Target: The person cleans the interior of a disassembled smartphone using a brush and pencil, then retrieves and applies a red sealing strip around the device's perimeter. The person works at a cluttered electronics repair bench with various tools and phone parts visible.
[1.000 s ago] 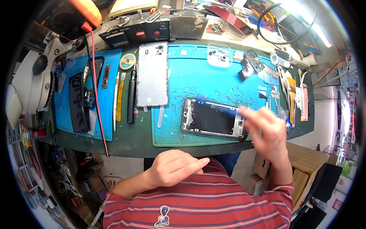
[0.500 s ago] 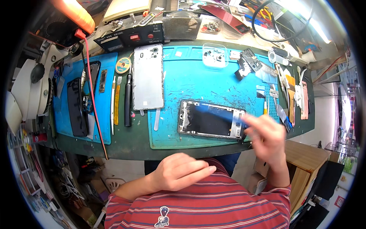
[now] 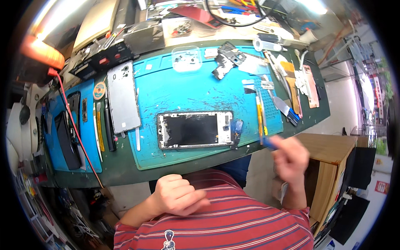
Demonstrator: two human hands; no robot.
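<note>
An opened phone body [image 3: 193,130], with a black middle and a pale metal border, lies lengthwise near the front of the blue work mat [image 3: 187,96]. Against its right end rests a small blue-and-black part [image 3: 237,130]. My right hand [image 3: 291,160], blurred by motion, is raised to the right of the mat's front corner. Its fingers pinch a slim blue thing [image 3: 269,144] whose kind is too smeared to tell. My left hand [image 3: 178,195] is loosely curled before my striped shirt, away from the phone, with nothing visible in it.
A grey phone back cover [image 3: 123,98] lies at the left, beside a black pen-shaped tool [image 3: 109,125]. A clear box of small parts [image 3: 187,59] and dark phone pieces [image 3: 228,58] sit at the back. Tweezers [image 3: 260,116] and a blue-handled blade [image 3: 287,111] lie right.
The view has shifted, so the bench appears farther left. My right hand has drawn back from the phone's right end, taking the blue thing with it. My left fingers look more curled.
</note>
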